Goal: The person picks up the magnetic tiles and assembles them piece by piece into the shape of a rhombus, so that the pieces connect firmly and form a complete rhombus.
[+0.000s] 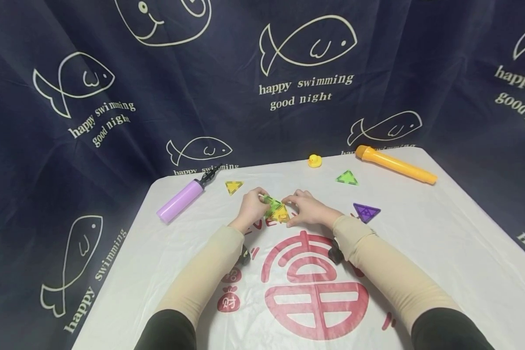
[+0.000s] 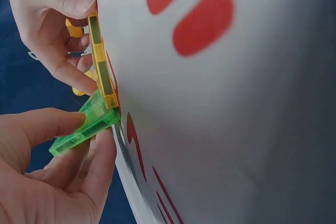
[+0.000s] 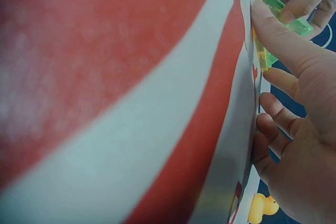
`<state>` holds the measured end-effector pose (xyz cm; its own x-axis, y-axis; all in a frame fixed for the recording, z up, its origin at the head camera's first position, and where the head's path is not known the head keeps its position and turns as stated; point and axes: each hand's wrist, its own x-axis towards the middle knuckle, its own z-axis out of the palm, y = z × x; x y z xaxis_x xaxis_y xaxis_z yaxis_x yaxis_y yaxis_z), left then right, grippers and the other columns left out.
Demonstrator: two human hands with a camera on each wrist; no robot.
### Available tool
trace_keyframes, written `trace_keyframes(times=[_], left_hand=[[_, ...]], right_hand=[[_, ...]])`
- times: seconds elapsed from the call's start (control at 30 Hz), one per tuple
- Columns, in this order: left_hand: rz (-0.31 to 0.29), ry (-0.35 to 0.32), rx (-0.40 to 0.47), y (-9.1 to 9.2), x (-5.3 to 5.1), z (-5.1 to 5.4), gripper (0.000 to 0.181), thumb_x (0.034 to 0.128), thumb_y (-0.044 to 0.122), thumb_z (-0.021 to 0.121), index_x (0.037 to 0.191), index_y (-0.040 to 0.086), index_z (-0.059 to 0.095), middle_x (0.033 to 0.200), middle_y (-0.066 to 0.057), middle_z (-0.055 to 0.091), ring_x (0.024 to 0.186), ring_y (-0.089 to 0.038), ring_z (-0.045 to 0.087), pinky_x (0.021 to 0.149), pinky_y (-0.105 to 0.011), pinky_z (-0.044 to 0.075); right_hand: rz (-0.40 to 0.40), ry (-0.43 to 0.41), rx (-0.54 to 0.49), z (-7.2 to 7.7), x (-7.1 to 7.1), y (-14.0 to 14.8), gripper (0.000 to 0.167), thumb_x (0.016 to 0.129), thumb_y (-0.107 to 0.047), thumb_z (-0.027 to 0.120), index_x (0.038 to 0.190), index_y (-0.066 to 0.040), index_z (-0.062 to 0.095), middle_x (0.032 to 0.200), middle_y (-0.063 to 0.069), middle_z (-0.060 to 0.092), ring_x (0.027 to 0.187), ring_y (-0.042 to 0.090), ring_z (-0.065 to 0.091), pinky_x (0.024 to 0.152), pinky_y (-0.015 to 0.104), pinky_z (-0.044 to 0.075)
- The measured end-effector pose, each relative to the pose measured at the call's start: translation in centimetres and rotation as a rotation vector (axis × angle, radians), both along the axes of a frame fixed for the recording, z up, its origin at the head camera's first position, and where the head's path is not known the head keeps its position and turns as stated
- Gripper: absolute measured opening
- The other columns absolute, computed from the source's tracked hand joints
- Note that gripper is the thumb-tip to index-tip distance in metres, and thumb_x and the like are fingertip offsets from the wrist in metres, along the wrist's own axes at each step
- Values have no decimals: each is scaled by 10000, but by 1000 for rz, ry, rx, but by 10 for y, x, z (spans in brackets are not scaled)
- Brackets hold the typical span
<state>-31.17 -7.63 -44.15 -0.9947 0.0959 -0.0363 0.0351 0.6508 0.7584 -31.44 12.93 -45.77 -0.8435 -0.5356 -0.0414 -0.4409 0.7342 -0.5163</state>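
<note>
My left hand (image 1: 253, 210) pinches a translucent green triangular magnetic tile (image 2: 86, 127) between thumb and fingers and holds it tilted up. One edge of it meets a corner of a yellow triangular magnetic tile (image 1: 280, 215), which lies on the white tabletop. From the other side my right hand (image 1: 309, 210) holds the yellow tile by its edges, with thumb and index finger apart. Its other fingers curl loosely near the table in the right wrist view. More green (image 3: 271, 60) shows beyond the yellow tile there; whether it is a separate piece I cannot tell.
Around the hands lie another yellow triangle (image 1: 234, 187), a green triangle (image 1: 347, 178) and a purple triangle (image 1: 366, 212). A purple pump (image 1: 181, 200) rests at left. The rubber duck (image 1: 314, 161) and orange stick (image 1: 395, 164) are near the back edge, before a dark curtain (image 1: 253, 116).
</note>
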Motion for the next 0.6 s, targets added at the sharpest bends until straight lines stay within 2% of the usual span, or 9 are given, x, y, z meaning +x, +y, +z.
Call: trace_keyframes(times=[0.2,0.6], left_hand=[[-79,-18,-16,2,1,-2,160,921,40,719,1076,57,688,1064,-136,725,918,-225,704,760,-317,593],[-97,-20,-33,3,4,-1,255,938,59,704,1193,48,703,1136,-143,722,1013,-248,698,857,-356,580]], right_hand=[[11,20,19,-2,-2,-2,791,771,-375,902,1429,-81,577,1129,77,513,1029,264,433,906,427,447],[22,5,38,-2,-5,-2,833,768,-426,896,1445,-75,560,1139,77,509,1038,258,434,920,425,441]])
